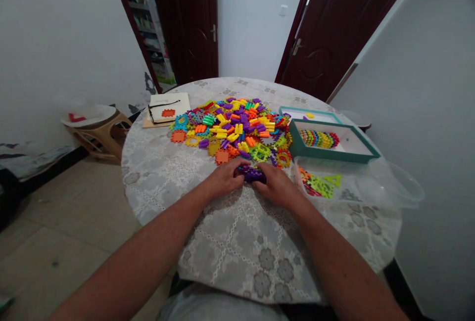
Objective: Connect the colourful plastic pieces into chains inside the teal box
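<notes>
Between my two hands, a cluster of purple toothed plastic building pieces (253, 173) is held just above or on the tablecloth. My left hand (226, 178) has its fingers curled round the left end of the cluster. On the other end, my right hand (273, 182) grips with thumb and fingers. Whether the purple pieces are joined or loose is hard to make out. Right behind the hands spreads a heap of colourful plastic building pieces (233, 135), with yellow, orange, purple, green and blue ones mixed together.
A green-edged box (315, 152) with a row of coloured pieces stands to the right, its lid (285, 110) behind it. Nearer is a clear plastic tub (349, 197) holding green and red pieces. A book (163, 101) with a black cord lies at the left. The round table (156, 182) has a patterned cloth.
</notes>
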Action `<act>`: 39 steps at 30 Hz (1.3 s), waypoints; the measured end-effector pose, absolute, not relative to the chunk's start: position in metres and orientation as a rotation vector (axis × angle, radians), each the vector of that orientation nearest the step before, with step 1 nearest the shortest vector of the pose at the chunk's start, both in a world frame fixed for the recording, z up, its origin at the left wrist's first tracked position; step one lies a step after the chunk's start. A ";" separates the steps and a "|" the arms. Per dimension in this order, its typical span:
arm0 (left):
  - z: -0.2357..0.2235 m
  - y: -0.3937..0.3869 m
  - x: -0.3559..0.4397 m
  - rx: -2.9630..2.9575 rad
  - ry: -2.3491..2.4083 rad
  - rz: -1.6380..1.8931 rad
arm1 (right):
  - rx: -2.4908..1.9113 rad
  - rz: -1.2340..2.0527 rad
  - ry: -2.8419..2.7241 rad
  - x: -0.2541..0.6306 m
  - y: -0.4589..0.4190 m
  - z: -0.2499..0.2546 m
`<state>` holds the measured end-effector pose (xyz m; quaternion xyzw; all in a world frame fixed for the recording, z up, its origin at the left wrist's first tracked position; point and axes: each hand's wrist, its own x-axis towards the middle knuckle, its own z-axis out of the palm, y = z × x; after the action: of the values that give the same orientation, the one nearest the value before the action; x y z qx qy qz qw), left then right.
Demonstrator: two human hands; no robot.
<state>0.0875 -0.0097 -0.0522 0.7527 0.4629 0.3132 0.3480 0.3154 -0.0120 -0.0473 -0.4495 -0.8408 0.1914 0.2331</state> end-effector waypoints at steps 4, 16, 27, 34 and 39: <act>-0.048 -0.011 0.086 1.984 1.236 0.879 | -1.246 0.510 -2.316 0.314 -0.012 -0.044; -0.049 -0.012 0.083 1.963 1.225 0.876 | -1.152 0.577 -2.313 0.314 -0.014 -0.049; -0.061 -0.012 0.092 1.964 1.232 0.934 | -1.167 0.589 -2.229 0.305 -0.017 -0.050; -0.060 -0.012 0.094 1.971 1.208 0.948 | -1.153 0.600 -2.213 0.303 -0.017 -0.050; -0.053 -0.013 0.096 1.910 1.309 0.933 | -1.171 0.590 -2.245 0.304 -0.016 -0.048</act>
<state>0.0955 -0.0128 -0.0527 0.7257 0.4974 0.3543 0.3169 0.3037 -0.0165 -0.0484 -0.4341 -0.8320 0.2186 0.2676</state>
